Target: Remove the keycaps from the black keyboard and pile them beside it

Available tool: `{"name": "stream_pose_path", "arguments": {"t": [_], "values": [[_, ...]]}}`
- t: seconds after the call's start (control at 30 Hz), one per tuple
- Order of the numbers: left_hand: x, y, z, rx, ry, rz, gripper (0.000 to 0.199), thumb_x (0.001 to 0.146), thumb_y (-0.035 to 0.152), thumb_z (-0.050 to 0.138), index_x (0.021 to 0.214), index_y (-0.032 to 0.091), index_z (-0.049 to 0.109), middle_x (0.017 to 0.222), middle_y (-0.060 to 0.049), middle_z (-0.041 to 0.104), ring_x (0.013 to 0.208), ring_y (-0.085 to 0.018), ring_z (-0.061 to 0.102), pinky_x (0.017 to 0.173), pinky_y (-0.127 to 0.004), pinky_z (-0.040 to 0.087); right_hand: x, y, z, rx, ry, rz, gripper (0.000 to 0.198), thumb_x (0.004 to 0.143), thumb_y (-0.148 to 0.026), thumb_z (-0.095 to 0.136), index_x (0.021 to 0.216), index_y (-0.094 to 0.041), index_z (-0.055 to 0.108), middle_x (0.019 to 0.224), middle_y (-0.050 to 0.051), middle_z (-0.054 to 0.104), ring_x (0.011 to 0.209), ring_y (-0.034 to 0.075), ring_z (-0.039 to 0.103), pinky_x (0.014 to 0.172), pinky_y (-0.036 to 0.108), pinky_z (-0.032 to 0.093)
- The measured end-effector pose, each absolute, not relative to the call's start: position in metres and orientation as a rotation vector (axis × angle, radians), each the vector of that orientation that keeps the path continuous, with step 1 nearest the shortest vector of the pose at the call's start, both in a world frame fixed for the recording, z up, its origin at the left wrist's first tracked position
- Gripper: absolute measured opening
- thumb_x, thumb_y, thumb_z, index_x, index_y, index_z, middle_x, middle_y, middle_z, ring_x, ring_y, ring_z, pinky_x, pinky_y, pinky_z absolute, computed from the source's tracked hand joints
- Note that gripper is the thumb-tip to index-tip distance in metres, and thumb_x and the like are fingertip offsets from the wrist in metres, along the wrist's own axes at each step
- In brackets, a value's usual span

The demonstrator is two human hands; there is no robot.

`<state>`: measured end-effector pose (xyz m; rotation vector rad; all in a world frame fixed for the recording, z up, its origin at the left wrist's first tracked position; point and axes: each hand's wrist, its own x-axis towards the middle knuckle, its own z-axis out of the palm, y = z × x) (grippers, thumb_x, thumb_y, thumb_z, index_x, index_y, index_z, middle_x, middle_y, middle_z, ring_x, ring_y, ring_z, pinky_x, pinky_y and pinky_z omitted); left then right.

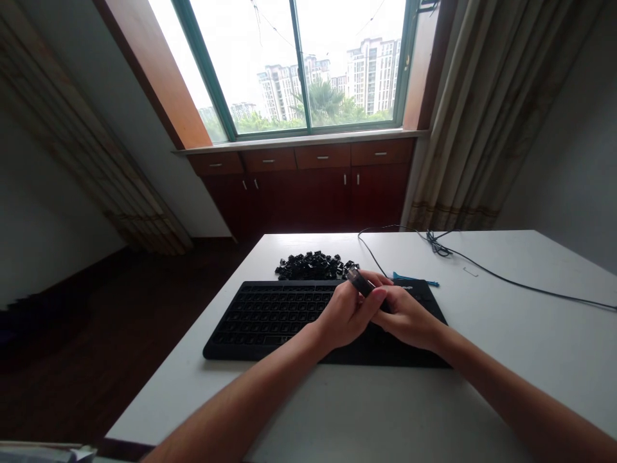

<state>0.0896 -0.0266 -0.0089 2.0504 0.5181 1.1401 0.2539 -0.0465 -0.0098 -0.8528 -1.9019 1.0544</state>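
Observation:
A black keyboard (270,352) with its keycaps off lies flat on the white table. Over its right half my two hands meet, both closed. My left hand (343,315) and my right hand (405,314) grip a dark, slim, elongated piece (357,280) with a paler, see-through-looking end; its exact kind cannot be made out. That piece tilts up and to the left, its lower end hidden by my fingers. Just behind the keyboard sits a heap of loose black keycaps (313,265). My hands cover part of the key area.
A blue tool (417,280) rests behind the keyboard's right end. A black cable (511,281), bundled at one spot, runs across the table (540,347) to the right. Near it lies a thin bent wire (470,272). Wooden cabinets (299,193) stand under the window beyond.

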Motion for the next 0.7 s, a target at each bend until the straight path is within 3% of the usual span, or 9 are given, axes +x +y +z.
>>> {"name": "stream_pose_path", "arguments": {"t": [0.07,0.13,0.33,0.7], "values": [[0.089,-0.026,-0.009,2.03,0.533,1.096,0.02,0.102,0.031,0.049,0.109,0.015,0.058,0.12,-0.014,0.068,0.109,-0.024,0.068,0.096,-0.039,0.055,0.253,-0.045,-0.01,-0.907,-1.882,1.064,0.013,0.091,-0.026,0.065,0.083,-0.018,0.072,0.082,0.004,0.07,0.081,0.022,0.068,0.066,0.029,0.055],[0.089,-0.027,-0.009,2.053,0.521,1.084,0.017,0.102,0.029,0.05,0.109,0.016,0.058,0.122,-0.014,0.068,0.111,-0.024,0.067,0.098,-0.039,0.054,0.25,-0.046,-0.011,-0.922,-1.883,1.017,0.01,0.089,-0.021,0.064,0.083,-0.019,0.072,0.077,0.003,0.068,0.077,0.021,0.067,0.065,0.029,0.054],[0.091,-0.032,-0.013,2.173,0.311,1.18,0.002,0.099,0.019,0.05,0.101,0.018,0.051,0.125,-0.016,0.066,0.118,-0.023,0.065,0.104,-0.041,0.052,0.243,-0.05,-0.02,-0.839,-1.912,0.747,0.029,0.084,-0.003,0.052,0.099,-0.019,0.07,0.096,0.006,0.072,0.088,0.021,0.066,0.078,0.034,0.054],[0.093,-0.03,-0.014,2.218,0.245,1.281,0.006,0.097,0.019,0.055,0.102,0.019,0.052,0.122,-0.015,0.068,0.114,-0.023,0.066,0.099,-0.042,0.056,0.244,-0.047,-0.019,-0.69,-1.931,0.793,0.029,0.086,-0.006,0.053,0.106,-0.019,0.069,0.104,0.008,0.073,0.09,0.021,0.067,0.075,0.033,0.055]]}}
